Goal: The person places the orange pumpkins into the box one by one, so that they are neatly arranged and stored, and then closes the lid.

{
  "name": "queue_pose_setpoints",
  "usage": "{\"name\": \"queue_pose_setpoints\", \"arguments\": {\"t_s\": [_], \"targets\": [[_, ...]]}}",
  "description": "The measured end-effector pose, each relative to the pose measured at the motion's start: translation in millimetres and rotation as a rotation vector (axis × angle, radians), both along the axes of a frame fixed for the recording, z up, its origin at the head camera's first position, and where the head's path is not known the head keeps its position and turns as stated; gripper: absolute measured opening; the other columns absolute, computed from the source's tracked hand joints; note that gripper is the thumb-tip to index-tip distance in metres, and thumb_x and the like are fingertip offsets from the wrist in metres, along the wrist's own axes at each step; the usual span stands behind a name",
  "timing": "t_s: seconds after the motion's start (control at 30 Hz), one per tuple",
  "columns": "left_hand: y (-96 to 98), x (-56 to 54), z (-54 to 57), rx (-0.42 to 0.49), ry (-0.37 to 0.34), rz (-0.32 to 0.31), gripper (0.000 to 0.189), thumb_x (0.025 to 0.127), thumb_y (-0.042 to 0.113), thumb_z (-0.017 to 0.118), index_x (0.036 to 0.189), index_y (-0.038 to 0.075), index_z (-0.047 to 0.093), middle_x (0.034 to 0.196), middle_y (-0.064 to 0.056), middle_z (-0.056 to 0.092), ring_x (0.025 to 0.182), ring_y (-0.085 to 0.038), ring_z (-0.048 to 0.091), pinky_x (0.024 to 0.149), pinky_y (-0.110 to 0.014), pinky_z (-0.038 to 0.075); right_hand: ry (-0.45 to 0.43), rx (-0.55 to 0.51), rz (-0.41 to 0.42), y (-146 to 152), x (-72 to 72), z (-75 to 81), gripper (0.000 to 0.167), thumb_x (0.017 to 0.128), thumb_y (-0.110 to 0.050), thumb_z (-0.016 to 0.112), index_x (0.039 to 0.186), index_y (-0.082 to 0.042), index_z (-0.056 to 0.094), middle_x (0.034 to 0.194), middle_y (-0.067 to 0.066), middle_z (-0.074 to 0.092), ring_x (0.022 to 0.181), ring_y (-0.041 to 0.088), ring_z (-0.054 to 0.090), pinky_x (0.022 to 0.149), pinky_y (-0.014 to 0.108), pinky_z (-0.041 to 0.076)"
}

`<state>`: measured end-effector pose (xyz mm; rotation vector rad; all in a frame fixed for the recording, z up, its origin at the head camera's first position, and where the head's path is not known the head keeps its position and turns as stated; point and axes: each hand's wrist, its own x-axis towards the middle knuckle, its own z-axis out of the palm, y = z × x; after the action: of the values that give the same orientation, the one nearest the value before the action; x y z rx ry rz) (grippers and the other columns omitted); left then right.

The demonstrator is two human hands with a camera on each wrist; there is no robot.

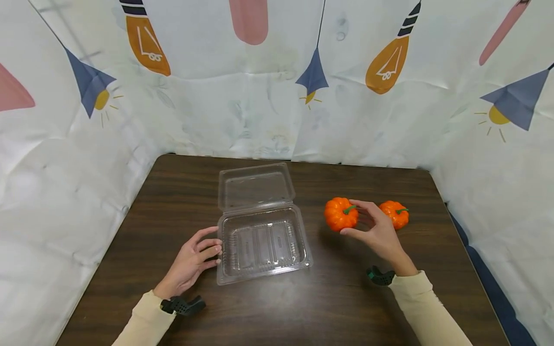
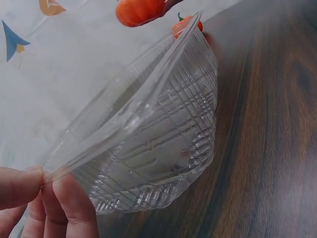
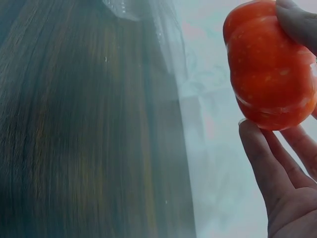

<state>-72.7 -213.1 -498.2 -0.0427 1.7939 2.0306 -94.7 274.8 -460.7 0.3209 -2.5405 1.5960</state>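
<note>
A clear plastic clamshell container (image 1: 264,240) lies on the table with its lid (image 1: 256,187) folded back. My left hand (image 1: 192,262) pinches the container's left rim between thumb and fingers, as the left wrist view shows up close. To the right, my right hand (image 1: 378,235) holds a small orange pumpkin (image 1: 339,215) with a green stem, thumb on one side and fingers on the other; in the right wrist view this pumpkin (image 3: 270,64) is raised above the tabletop. A second orange pumpkin (image 1: 395,215) sits on the table just beyond the right hand, partly hidden by it.
The dark wooden table (image 1: 277,312) ends at a white patterned cloth (image 1: 259,115) hanging behind and at both sides. A black band (image 1: 182,305) is on the left wrist, and another band (image 1: 381,276) is on the right.
</note>
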Motion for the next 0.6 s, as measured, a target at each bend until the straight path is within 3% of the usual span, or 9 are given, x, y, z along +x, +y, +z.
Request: {"name": "queue_pose_setpoints", "arguments": {"t_s": [0.27,0.6], "targets": [[10.1,-8.0,-1.7,-0.018,-0.001,-0.030,0.065,0.102,0.012,0.065,0.157,0.010,0.031,0.113,0.009,0.067,0.095,-0.006,0.070,0.084,-0.027,0.063,0.037,-0.039,0.023,-23.1,-4.8,-1.9,0.075,0.074,-0.004,0.092,0.141,-0.013,0.061,0.138,0.012,0.061,0.118,-0.002,0.062,0.098,0.010,0.052],[23.6,-16.4,-2.2,0.002,-0.017,-0.059,0.066,0.102,0.012,0.065,0.158,0.009,0.031,0.112,0.007,0.067,0.095,-0.008,0.069,0.084,-0.027,0.063,0.035,-0.103,0.065,-53.4,-7.4,-4.7,0.075,0.071,-0.005,0.093,0.139,-0.016,0.062,0.134,0.008,0.062,0.118,0.005,0.064,0.099,0.016,0.055]]}}
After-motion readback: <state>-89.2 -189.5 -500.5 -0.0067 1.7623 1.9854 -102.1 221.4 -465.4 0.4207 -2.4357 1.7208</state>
